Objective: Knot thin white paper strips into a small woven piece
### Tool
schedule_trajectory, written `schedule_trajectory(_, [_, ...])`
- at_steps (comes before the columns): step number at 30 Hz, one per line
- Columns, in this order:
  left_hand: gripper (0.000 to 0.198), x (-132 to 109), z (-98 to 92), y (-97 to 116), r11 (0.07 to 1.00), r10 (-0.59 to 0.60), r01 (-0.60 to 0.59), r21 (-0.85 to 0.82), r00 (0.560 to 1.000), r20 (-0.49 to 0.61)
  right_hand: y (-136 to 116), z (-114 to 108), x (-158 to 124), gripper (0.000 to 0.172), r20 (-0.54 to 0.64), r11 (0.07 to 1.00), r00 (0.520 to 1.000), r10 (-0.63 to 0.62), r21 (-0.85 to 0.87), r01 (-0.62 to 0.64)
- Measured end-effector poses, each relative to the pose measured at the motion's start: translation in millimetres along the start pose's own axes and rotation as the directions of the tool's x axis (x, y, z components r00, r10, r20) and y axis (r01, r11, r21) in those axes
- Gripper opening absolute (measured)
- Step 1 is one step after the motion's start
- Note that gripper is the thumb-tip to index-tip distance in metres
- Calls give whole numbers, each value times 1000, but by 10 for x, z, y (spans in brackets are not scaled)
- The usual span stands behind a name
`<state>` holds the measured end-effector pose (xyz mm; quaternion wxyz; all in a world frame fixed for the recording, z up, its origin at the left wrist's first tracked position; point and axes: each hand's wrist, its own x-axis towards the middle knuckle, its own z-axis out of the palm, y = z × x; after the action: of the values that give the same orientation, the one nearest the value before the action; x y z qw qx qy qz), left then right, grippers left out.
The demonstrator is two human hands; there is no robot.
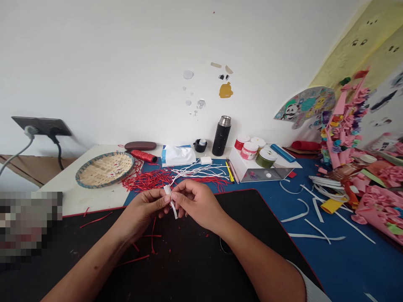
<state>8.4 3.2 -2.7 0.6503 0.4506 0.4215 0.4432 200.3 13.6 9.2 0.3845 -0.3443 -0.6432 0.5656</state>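
Observation:
My left hand (151, 207) and my right hand (197, 203) meet over the black mat (189, 260), both closed. Between their thumbs and fingertips they pinch a small bundle of white strips (167, 191), whose lower end slants down toward the mat. The fingers cover the middle of the bundle, so how the strips are joined there is hidden. Red cord pieces (153, 237) lie scattered on the mat below my left hand. Just beyond the hands is a pile of red cords (146, 180) with white cords (201, 170) beside it.
A woven basket (82, 176), a red thread spool (143, 156), a tissue pack (178, 155) and a black thermos (221, 136) stand along the back. Paint jars (266, 158) top a white box. White strips (316, 235) and pink paper flowers (378, 205) lie at right.

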Motion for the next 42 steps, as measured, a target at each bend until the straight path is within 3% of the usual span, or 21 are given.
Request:
schedule_trajectory(13, [36, -5, -14, 3, 957, 105, -90, 277, 994, -39, 35, 15, -6, 12, -56, 996, 998, 13, -90, -18])
schedule_trajectory(18, [33, -31, -5, 31, 929, 103, -80, 360, 994, -44, -1, 26, 13, 10, -43, 998, 997, 57, 3, -57])
schedule_trajectory(24, [37, -35, 7, 46, 913, 111, -92, 398, 994, -24, -79, 37, 19, 12, -23, 991, 992, 126, 55, -125])
schedule_trajectory(42, [32, -110, 95, 149, 843, 188, -147, 517, 982, -27, -23, 54, 25, 10, -5, 987, 990, 143, 80, -142])
